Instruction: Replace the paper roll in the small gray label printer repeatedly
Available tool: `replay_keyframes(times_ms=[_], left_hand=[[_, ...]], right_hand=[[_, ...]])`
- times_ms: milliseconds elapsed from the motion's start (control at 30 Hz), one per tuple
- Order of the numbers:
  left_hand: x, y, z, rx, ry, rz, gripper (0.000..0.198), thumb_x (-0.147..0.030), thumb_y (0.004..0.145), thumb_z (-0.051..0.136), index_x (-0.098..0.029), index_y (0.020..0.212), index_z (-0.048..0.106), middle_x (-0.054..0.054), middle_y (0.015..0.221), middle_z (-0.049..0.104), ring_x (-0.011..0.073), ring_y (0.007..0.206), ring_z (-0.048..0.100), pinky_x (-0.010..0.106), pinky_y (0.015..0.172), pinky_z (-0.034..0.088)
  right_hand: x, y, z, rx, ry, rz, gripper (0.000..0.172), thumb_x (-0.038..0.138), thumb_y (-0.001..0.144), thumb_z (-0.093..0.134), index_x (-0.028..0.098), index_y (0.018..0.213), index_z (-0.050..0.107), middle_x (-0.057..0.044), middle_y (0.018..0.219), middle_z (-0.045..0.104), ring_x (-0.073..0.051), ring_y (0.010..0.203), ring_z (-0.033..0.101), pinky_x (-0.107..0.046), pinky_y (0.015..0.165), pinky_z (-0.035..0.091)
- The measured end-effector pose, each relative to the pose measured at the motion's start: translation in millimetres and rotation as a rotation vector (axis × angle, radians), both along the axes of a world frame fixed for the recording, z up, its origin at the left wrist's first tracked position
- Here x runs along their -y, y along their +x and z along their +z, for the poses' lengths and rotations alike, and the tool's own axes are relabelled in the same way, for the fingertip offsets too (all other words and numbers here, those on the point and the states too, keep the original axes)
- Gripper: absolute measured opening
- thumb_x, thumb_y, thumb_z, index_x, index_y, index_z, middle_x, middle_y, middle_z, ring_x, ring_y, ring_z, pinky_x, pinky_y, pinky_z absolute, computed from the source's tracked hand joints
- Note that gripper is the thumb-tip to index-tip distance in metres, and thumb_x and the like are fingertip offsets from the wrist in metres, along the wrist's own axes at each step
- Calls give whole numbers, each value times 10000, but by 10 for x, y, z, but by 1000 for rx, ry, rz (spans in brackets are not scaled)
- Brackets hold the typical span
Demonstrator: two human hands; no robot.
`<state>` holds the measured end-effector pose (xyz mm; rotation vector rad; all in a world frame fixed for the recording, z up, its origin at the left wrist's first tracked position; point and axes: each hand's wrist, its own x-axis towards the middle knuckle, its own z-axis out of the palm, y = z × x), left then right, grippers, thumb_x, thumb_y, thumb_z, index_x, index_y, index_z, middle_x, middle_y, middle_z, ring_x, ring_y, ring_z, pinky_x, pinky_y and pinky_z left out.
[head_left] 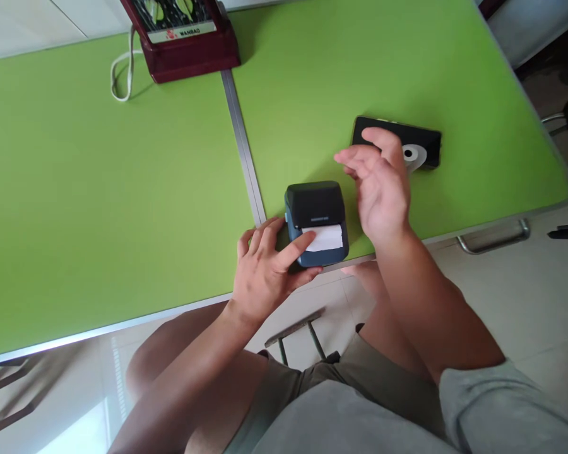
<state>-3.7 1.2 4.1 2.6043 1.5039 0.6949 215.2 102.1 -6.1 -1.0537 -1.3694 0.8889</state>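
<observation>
A small dark label printer with a black lid and blue-grey body stands near the front edge of the green table. White paper lies across its lower front face. My left hand grips the printer from its left side, one finger resting on the paper's left end. Raised to the right of the printer, my right hand is empty, with its fingers partly bent and apart. Behind it lies a black smartphone with a round white camera area, partly hidden by the hand.
A dark red device marked WANBAO stands at the back, with a white cord looped beside it. A grey metal strip crosses the table. A metal handle sits below the front edge at right. My legs are beneath.
</observation>
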Motion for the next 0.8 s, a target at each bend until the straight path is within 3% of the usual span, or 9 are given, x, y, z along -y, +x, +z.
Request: replay_keyframes(times_ms=[167, 300, 467, 633, 800], left_hand=[[13, 7, -17, 10, -8, 10, 562, -693, 982, 545, -324, 1396, 632, 191, 1379, 641, 334, 1299, 607, 478, 1010, 439], [17, 21, -22, -11, -10, 29, 721, -750, 967, 524, -267, 1502, 560, 195, 1375, 652, 335, 1266, 623, 475, 1028, 430], [14, 34, -4, -37, -51, 45, 735, -757, 970, 508, -250, 1498, 566, 181, 1382, 663, 344, 1272, 630, 477, 1037, 427], [15, 47, -36, 5, -59, 95, 942, -790, 968, 439, -42, 1540, 456, 254, 1370, 682, 354, 1259, 656, 471, 1074, 433], [8, 62, -20, -12, -51, 98, 1011, -850, 956, 371, -3, 1493, 502, 261, 1341, 697, 345, 1237, 674, 460, 1069, 443]], right_hand=[[145, 11, 124, 93, -51, 165, 463, 586, 871, 734, 311, 1216, 592, -45, 1238, 717, -257, 1195, 697, -480, 1099, 554], [241, 41, 197, 344, -132, 306, 411, 452, 909, 715, 283, 1270, 613, -66, 1368, 691, -275, 1307, 643, -486, 1154, 508], [266, 53, 214, 410, -111, 361, 411, 375, 944, 655, 274, 1334, 575, -91, 1480, 613, -261, 1403, 572, -473, 1207, 463], [327, -9, 112, 406, -24, 208, 360, 448, 1004, 542, 286, 1324, 575, -105, 1391, 638, -261, 1295, 608, -481, 1149, 494], [393, -27, 71, 459, 80, -57, 310, 463, 1044, 455, 272, 1186, 653, -93, 1125, 658, -267, 1071, 644, -461, 971, 544]])
